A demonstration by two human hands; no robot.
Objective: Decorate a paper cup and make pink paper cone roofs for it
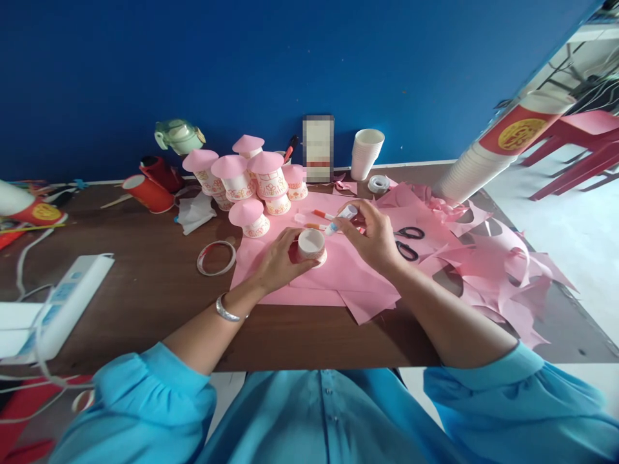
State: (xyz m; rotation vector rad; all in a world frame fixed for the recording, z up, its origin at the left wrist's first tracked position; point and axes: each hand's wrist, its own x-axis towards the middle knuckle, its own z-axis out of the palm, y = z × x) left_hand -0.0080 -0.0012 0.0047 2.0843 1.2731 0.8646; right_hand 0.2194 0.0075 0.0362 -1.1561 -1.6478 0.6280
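My left hand (280, 263) is wrapped round a small white paper cup (312, 243) with a printed pattern low on its side, its pale round end facing up. Between the fingers of my right hand (370, 237) is a white and blue glue stick (341, 219), tilted so its lower end comes close to the cup's rim; whether they touch I cannot tell. Pink paper (309, 295) lies under both hands. Behind my left hand stand several patterned cups with pink paper cones on top (247, 212). Orange-tipped markers (316, 226) lie behind the cup.
Black-handled scissors (407, 251) and pink paper scraps (507, 283) lie to the right. A tape ring (216, 258) and a power strip (65, 303) are on the left. Stacked white cups (366, 154), a phone (318, 148) and a long cup sleeve (503, 148) stand towards the back.
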